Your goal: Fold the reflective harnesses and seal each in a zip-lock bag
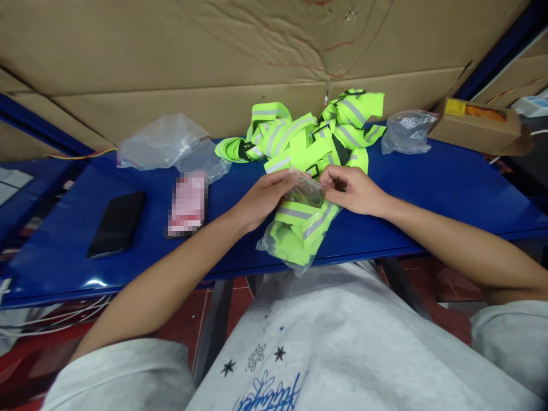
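A clear plastic bag (269,242) with a folded neon-yellow reflective strap (299,228) inside hangs at the table's front edge, its mouth toward the back. My left hand (272,194) grips the left side of the bag's mouth between thumb and fingers. At the right corner of the mouth, my right hand (353,188) pinches the plastic with its fingers curled. Just behind both hands lies a loose heap of neon-yellow reflective straps (295,140) with grey stripes and black buckles.
On the blue table (428,188) are a black phone (116,224), a blurred pink-and-white item (187,204) and clear plastic bags (165,140) at left. Another crumpled bag (406,131) and an open cardboard box (479,128) stand at right. A cardboard panel (214,51) closes the back.
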The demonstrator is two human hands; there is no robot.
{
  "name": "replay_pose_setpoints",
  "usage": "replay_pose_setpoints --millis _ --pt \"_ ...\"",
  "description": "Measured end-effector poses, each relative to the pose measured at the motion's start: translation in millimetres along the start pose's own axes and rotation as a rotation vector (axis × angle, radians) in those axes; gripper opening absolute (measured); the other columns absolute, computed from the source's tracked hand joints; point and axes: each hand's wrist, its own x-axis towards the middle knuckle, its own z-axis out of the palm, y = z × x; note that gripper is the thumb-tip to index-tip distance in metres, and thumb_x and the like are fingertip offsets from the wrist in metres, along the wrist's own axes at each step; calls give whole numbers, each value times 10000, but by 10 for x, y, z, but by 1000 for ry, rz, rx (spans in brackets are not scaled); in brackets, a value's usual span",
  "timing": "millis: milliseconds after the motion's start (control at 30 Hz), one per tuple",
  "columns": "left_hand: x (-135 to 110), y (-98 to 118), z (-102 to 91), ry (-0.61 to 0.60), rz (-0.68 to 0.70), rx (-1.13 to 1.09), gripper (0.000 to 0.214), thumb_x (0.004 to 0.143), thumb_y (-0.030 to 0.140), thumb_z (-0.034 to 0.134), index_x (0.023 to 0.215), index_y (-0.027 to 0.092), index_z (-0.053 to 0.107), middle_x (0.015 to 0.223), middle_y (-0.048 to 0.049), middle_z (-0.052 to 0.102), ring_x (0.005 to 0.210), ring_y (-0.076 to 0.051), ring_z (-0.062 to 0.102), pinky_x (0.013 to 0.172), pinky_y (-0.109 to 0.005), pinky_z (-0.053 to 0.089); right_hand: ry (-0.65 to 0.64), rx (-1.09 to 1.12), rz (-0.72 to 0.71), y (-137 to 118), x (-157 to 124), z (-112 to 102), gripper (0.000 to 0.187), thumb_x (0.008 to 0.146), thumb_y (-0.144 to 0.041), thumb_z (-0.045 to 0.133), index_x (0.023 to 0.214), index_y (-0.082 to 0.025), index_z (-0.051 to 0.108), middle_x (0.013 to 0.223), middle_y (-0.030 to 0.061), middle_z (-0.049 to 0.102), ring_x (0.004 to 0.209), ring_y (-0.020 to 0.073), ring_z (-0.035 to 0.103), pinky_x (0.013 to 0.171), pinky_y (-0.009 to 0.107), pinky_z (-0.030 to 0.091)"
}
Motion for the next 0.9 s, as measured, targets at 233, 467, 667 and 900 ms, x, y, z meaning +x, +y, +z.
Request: replay_pose_setpoints --millis 233,467,667,900 --pt "18 -24 -15 200 212 193 247 887 417 773 912 171 787 895 -35 767 866 -182 693 813 -249 520 11 18 28 28 -9 11 92 840 -251 680 852 -186 617 694 -29 574 622 114 508 573 247 369" --pt "31 -60 -56 102 318 242 319 904 482 774 931 167 820 916 -60 792 864 -190 708 828 -268 535 24 13 -45 31 -12 54 244 976 -413 671 976 -169 678 688 -28 590 584 96 496 537 225 367" --pt "15 -31 -24 127 222 196 352 825 493 857 974 175 839 1020 -78 809 914 -202 718 835 -273 538 60 -32 -114 27 -19 55 214 980 -373 674 944 -163 675 679 -26 608 577 93 520 542 214 390" --pt "16 -51 -31 63 236 244 342 788 455 902 925 155 812 906 -50 787 811 -152 679 757 -234 502 40 -184 -237 10 -39 55 173 983 -332 696 972 -161 676 688 -41 594 582 75 520 585 198 399"
